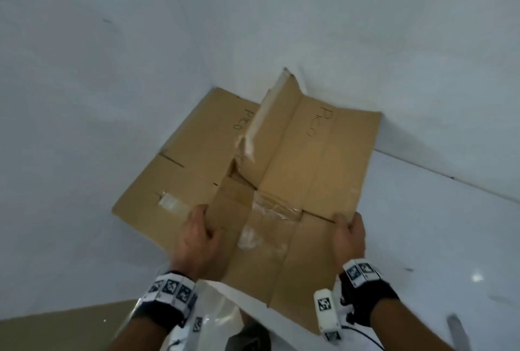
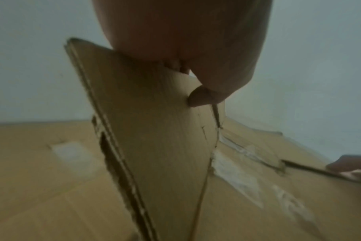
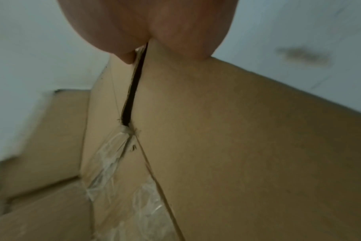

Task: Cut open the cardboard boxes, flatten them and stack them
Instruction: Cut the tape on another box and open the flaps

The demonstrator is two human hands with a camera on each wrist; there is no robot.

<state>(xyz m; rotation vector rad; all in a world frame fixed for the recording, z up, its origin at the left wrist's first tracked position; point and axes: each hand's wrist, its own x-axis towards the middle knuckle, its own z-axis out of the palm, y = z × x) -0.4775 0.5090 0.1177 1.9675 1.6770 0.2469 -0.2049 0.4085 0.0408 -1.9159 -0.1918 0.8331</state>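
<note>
Both the left hand (image 1: 197, 235) and right hand (image 1: 349, 231) are gripping the flattened box (image 1: 306, 170), whose raised flap (image 1: 277, 114) is risking springing the stack crooked.

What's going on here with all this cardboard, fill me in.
A person is holding a flattened cardboard box with both hands: the left hand grips its left near edge, the right hand grips the right near edge. The box sits over another flattened box lying on the white floor in the corner of the walls. Both have "PICO" written on them and scraps of clear tape still stuck on. One flap of the held box stands up, not yet flat.
</note>
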